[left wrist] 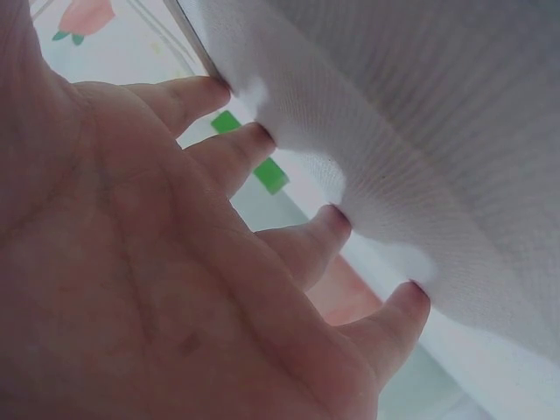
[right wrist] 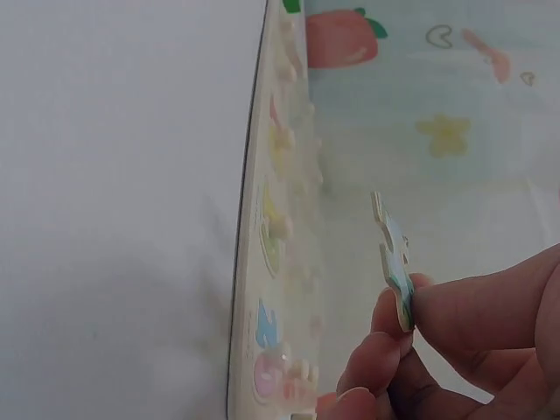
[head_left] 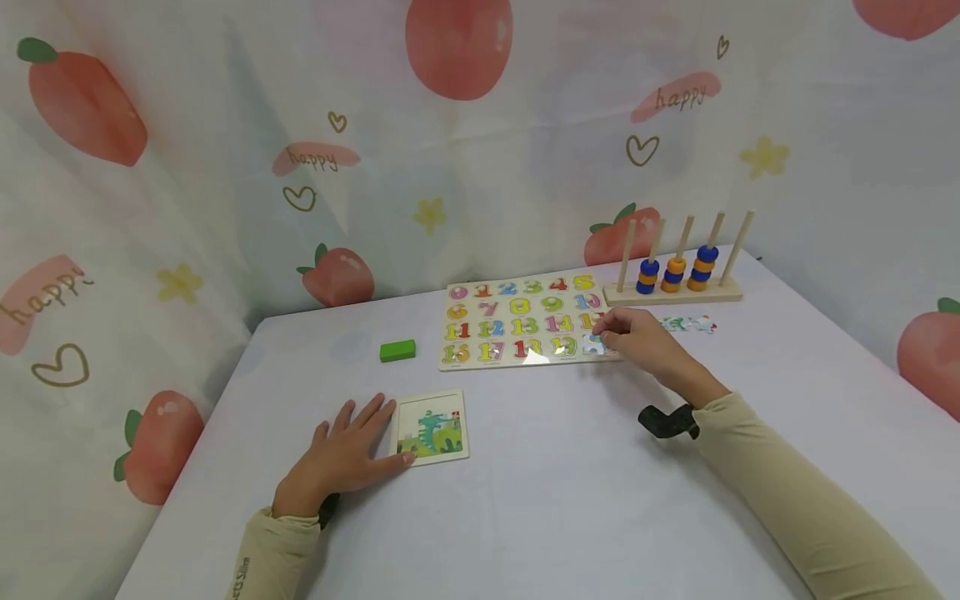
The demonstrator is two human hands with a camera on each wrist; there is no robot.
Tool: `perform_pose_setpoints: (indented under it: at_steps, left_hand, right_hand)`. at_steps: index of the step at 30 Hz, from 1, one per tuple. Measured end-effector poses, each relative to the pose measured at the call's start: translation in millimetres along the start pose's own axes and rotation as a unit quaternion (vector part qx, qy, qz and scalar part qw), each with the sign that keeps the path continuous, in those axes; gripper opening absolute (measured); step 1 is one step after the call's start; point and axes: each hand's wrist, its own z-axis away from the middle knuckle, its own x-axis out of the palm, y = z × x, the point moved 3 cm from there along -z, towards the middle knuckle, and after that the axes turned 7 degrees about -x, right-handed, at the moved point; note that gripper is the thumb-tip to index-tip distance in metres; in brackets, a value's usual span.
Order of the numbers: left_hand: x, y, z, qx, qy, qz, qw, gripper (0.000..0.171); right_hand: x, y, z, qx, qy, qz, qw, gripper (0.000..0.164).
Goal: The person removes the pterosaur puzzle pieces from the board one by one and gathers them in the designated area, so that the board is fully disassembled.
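My left hand (head_left: 337, 458) lies with fingers spread at the left side of a small dinosaur jigsaw tray (head_left: 431, 458). Its thumb rests at the tray's lower left corner, while the fingertips (left wrist: 331, 220) press on the white cloth in the left wrist view. Part of a green dinosaur picture fills the tray. Between thumb and fingers, my right hand (head_left: 645, 346) pinches a jigsaw piece (head_left: 593, 344), seen nearly edge-on as a thin piece (right wrist: 395, 262) in the right wrist view. That hand is over the lower right corner of a wooden number board (head_left: 502, 362).
Behind the right hand lie more jigsaw pieces (head_left: 693, 324). A bead stacker (head_left: 675, 293) with upright pegs and blue and orange rings stands at the back right. A green block (head_left: 397, 351) sits left of the number board. Printed curtains (head_left: 495, 183) surround the table.
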Motion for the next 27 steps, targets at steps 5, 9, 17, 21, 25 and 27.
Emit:
perform_pose_setpoints:
  at_steps: [5, 9, 17, 21, 25, 27]
  left_hand:
    - [0.3, -0.5, -0.4, -0.001, -0.002, 0.003, 1.0, 0.098]
    - [0.2, -1.1, -1.2, -0.005, -0.003, 0.001, 1.0, 0.099]
    - [0.2, -0.4, -0.5, -0.009, -0.005, 0.002, 0.9999, 0.099]
    - [0.7, -0.2, -1.2, -0.008, -0.006, 0.002, 0.9999, 0.099]
    - [1.0, -0.5, -1.9, -0.01, -0.007, 0.003, 0.9999, 0.099]
    - [1.1, -0.2, -1.8, -0.009, -0.006, 0.003, 0.9999, 0.099]
  right_hand:
    - [-19.0, 10.1, -0.6, 0.012, 0.001, 0.008, 1.0, 0.022]
    - [-32.1, 17.5, -0.2, 0.034, 0.004, 0.012, 0.999, 0.025]
    - [-55.6, 34.6, 3.5, 0.046, 0.019, 0.016, 0.999, 0.028]
    - [-66.8, 46.6, 6.0, 0.057, 0.027, 0.031, 0.998, 0.029]
    - [-74.5, 59.6, 6.3, 0.067, 0.026, 0.046, 0.996, 0.029]
    - [-76.6, 65.6, 5.8, 0.069, 0.025, 0.05, 0.996, 0.029]
